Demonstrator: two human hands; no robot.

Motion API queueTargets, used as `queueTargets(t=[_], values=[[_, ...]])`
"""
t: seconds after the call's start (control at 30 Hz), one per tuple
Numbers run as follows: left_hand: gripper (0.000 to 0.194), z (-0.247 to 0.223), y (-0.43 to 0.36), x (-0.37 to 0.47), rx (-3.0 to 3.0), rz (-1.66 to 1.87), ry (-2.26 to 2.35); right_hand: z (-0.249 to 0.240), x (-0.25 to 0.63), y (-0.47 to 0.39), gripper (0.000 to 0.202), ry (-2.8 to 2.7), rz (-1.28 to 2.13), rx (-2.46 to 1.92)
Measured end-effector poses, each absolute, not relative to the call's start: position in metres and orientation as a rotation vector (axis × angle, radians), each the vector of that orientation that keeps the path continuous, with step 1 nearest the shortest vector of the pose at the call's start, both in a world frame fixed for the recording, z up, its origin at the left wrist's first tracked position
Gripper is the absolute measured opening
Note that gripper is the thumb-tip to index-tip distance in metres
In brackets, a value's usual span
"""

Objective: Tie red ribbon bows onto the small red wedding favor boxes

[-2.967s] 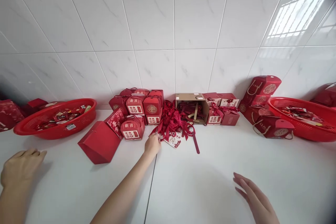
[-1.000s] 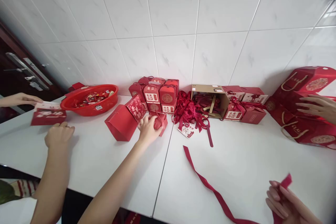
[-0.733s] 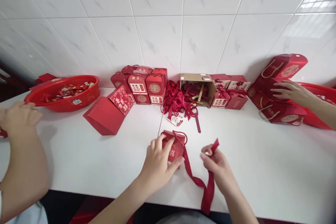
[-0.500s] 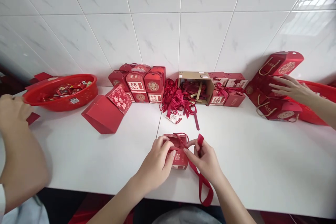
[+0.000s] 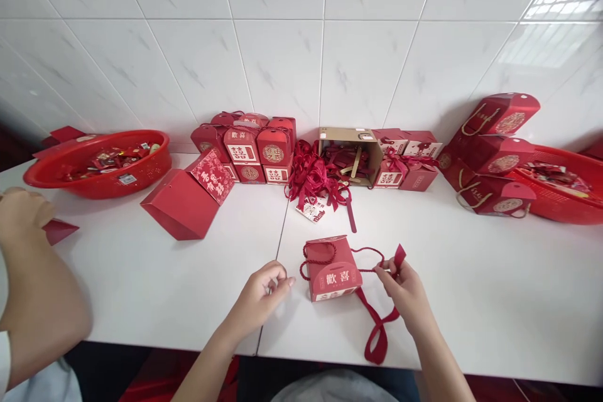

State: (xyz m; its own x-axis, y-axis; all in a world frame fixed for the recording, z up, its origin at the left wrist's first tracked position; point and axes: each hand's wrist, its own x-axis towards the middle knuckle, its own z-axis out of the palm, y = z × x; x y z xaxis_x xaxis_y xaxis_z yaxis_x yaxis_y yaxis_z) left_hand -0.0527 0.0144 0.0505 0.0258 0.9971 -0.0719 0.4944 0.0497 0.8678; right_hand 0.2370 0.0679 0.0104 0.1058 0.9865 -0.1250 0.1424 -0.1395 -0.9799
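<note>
A small red box (image 5: 333,269) with white and gold lettering lies near the front middle of the table, its lid folded over. Dark red twisted cord (image 5: 368,250) loops over its top and out to the right. My left hand (image 5: 264,295) is left of the box, apart from it, thumb and fingers curled close with nothing between them. On the right, my right hand (image 5: 400,282) pinches the cord at its fingertips and also holds a red ribbon (image 5: 377,333), whose loop hangs down onto the table beside the box.
Finished red boxes (image 5: 245,151), a ribbon pile (image 5: 313,176) and an open carton (image 5: 346,134) line the wall. Red baskets (image 5: 117,185) (image 5: 565,207) flank them. A larger red box (image 5: 181,207) sits left. Another person's arm (image 5: 42,289) reaches in at far left.
My left hand has let go of the box and moved left. My right hand has moved right, drawing the cord out. The box lid now lies closed. The other person's hand at the right has left view.
</note>
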Motion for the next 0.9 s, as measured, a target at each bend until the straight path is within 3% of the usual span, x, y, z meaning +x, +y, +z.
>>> queueTargets(t=[0.23, 0.43, 0.67, 0.73, 0.8, 0.9], values=[[0.03, 0.047, 0.017, -0.031, 1.221, 1.038, 1.495, 0.028, 0.243, 0.06, 0.05, -1.233, 1.093, -1.562], [0.015, 0.047, 0.011, -0.012, 1.014, 1.177, 1.14, 0.042, 0.245, 0.043, 0.05, -1.238, 1.335, -1.323], [0.021, 0.046, -0.004, -0.014, 0.203, 1.289, 0.78, 0.053, 0.226, 0.026, 0.045, -1.094, 1.725, -0.984], [0.02, 0.042, -0.009, -0.01, 0.077, 1.294, 0.889, 0.054, 0.215, 0.023, 0.046, -1.109, 1.769, -0.977], [0.032, 0.034, -0.015, -0.005, 0.097, 1.414, 1.185, 0.055, 0.206, 0.022, 0.048, -1.131, 1.779, -1.002], [0.041, 0.025, -0.021, 0.0, 0.445, 1.614, 1.663, 0.055, 0.197, 0.02, 0.05, -1.148, 1.758, -1.035]])
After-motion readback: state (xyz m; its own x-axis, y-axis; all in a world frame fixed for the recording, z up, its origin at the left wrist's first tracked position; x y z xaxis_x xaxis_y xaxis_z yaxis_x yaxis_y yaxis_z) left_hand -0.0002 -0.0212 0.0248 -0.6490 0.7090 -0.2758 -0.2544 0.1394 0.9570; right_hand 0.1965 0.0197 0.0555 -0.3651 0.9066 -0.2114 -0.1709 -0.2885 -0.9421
